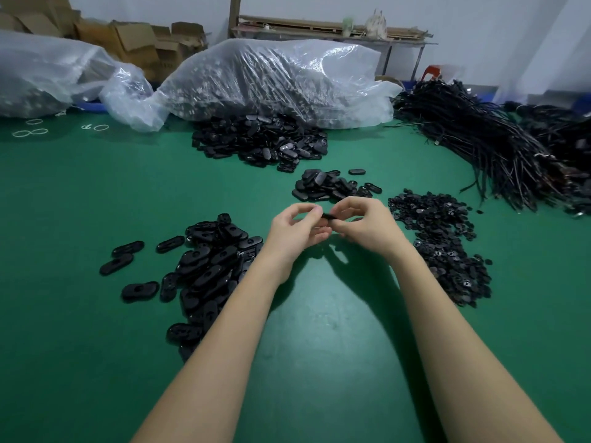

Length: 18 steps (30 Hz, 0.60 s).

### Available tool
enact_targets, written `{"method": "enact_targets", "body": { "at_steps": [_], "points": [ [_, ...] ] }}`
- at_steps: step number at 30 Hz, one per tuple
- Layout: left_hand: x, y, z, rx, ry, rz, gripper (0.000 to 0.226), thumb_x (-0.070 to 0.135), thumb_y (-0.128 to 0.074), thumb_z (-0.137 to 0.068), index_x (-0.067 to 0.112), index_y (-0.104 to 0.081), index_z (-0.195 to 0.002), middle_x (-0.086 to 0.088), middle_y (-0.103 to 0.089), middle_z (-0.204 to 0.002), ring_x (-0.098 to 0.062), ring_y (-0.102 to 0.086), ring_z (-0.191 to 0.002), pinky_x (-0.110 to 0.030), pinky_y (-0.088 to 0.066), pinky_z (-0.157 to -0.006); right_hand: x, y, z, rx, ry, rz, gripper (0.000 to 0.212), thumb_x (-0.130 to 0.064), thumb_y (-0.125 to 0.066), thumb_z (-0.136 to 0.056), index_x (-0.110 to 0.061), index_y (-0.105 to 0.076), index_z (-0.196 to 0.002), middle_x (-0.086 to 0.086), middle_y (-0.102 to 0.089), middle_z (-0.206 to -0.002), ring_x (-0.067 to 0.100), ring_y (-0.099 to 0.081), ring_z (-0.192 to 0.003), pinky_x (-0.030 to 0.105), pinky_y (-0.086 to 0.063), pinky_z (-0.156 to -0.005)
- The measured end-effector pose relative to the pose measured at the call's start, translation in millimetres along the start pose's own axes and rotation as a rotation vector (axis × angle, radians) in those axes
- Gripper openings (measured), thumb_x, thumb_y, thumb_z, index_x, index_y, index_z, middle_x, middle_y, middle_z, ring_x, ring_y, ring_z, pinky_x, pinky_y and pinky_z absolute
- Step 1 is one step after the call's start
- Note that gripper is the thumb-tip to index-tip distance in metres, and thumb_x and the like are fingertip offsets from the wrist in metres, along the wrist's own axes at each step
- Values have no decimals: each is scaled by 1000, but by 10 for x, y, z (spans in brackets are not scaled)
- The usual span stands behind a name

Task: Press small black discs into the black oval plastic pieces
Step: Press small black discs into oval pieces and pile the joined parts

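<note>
A green table [80, 203] fills the workroom view. Just above its middle, a black oval piece [329, 216] is pinched between the fingertips of both hands: the left hand [295, 231] curls round its left end, the right hand [367, 223] round its right. A pile of oval pieces [208, 266] lies left of the left forearm, a heap of small black discs [441, 238] right of the right hand. Farther back sit a smaller oval pile [326, 185] and clear plastic bags [271, 78].
</note>
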<state>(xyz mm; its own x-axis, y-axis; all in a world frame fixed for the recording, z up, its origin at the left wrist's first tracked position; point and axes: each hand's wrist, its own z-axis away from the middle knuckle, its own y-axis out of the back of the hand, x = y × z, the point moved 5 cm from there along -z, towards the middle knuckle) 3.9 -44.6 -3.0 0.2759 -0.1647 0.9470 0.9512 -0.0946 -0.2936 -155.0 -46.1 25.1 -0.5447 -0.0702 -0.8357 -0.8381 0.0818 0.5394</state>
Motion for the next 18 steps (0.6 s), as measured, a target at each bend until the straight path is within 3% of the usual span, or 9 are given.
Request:
{"method": "enact_targets", "body": {
  "at_steps": [5,9,12,18],
  "points": [
    [-49,0,6,-30,-10,-99,7,5,-68,-95,10,-72,-98,-4,-78,-81,-19,-76,-88,-25,-60,-82,39,90,57,-116,-5,35,18,-13,-77,-87,-28,-76,-97,-6,-76,-96,7,-69,-66,22,-55,-68],
    [-51,-8,24,-33,-17,-142,12,0,-68,-93,10,-70,-98,-13,-75,-97,-20,-75,-87,-24,-59,-82,215,405,-2,130,-76,323,6,-28,-71,-91,-33,-75,-90,-15,-72,-90,3,-65,-79,22,-48,-64],
    [-42,-24,49,-49,-26,-182,12,1,-68,-93,11,-70,-99,-17,-73,-104,-20,-74,-89,-25,-60,-82,416,633,6,319,-202,490,13,-26,-64,-93,-34,-74,-97,-13,-70,-93,12,-62,-81,24,-45,-65],
    [-30,-55,67,-64,-50,-244,11,3,-69,-93,13,-71,-99,-16,-73,-106,-18,-73,-87,-25,-60,-81,575,764,-12,430,-239,567,28,-25,-64,-93,-36,-75,-116,-8,-75,-109,23,-68,-105,32,-53,-81]
  ]
}}
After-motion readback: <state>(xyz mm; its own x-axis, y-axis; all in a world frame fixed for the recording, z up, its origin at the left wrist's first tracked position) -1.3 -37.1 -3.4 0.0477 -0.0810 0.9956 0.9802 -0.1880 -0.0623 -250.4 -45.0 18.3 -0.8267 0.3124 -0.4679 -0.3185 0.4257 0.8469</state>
